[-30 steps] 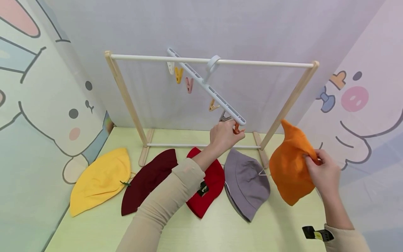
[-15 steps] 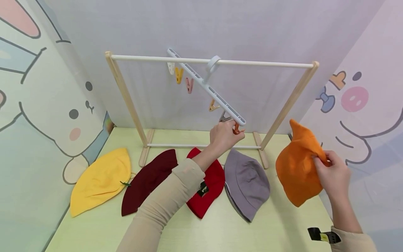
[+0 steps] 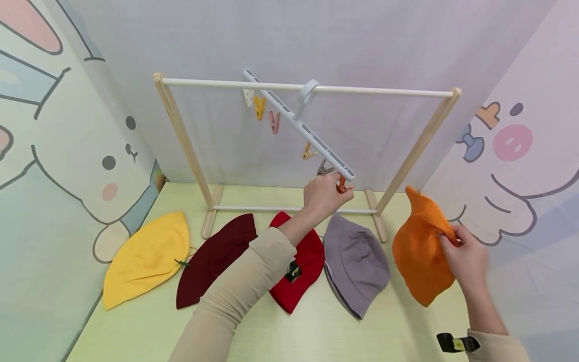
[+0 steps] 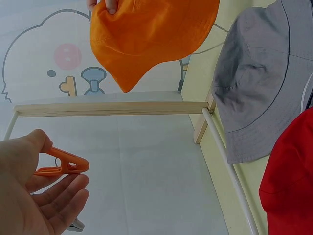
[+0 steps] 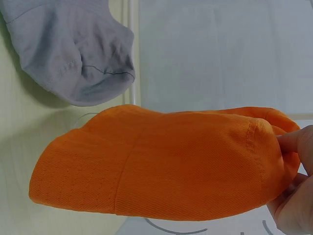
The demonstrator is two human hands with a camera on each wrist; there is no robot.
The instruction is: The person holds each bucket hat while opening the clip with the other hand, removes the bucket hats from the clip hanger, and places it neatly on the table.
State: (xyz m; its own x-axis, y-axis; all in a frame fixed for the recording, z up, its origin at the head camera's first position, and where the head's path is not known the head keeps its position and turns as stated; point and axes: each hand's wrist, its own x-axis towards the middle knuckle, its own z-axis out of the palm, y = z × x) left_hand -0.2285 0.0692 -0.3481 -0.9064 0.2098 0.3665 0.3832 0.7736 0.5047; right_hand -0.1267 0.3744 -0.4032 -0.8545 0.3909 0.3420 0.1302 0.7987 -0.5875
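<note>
My left hand pinches an orange clothespin at the near end of a pale blue clip hanger. In the left wrist view the thumb and fingers squeeze the clothespin's handles, and its tip points right. My right hand grips an orange bucket hat by its crown, between thumb and fingers. The hat hangs folded above the table, to the right of the hanger. On the table beside it lies a grey bucket hat. A red hat is partly hidden behind my left forearm.
The hanger hooks over the white bar of a wooden-legged rack. White, yellow, pink, tan and grey clothespins hang from it. A yellow hat and a maroon hat lie on the table at left. Printed walls stand on both sides.
The right hand swung the orange hat outward to the right, then back left and slightly lower. The left hand keeps its pinch on the orange clothespin.
</note>
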